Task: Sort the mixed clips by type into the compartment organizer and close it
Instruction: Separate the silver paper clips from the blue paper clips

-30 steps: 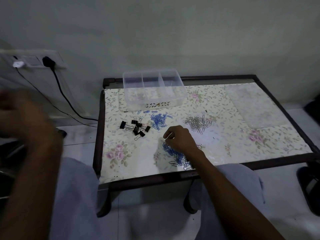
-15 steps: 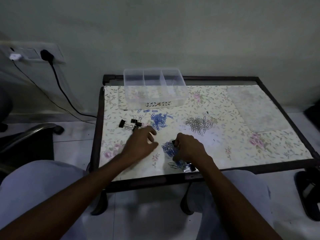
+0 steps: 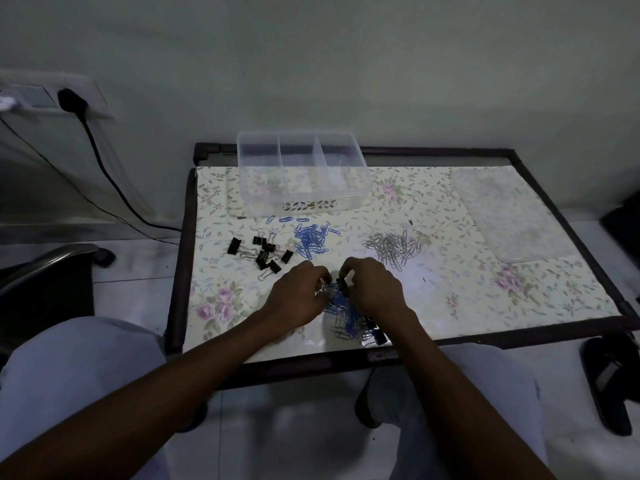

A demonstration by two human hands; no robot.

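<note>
My right hand (image 3: 375, 289) pinches a black binder clip (image 3: 342, 285); my left hand (image 3: 298, 292) pinches silver clips (image 3: 321, 291) over the mixed pile (image 3: 346, 320).

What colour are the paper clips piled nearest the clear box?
Blue, seen in the head view: the paper clips near the box.

Organizer (image 3: 304, 174): clear glossy plastic, upper centre.
Lid (image 3: 516, 216): clear plastic, right.
Table cover (image 3: 433, 292): floral sheet, slight sheen.
Table frame (image 3: 346, 358): dark, looks like wood.
Silver clips (image 3: 393, 247): bare shiny metal wire.
Blue clips (image 3: 311, 237): smooth coated wire.
Binder clips (image 3: 263, 252): matt black, wire handles.
</note>
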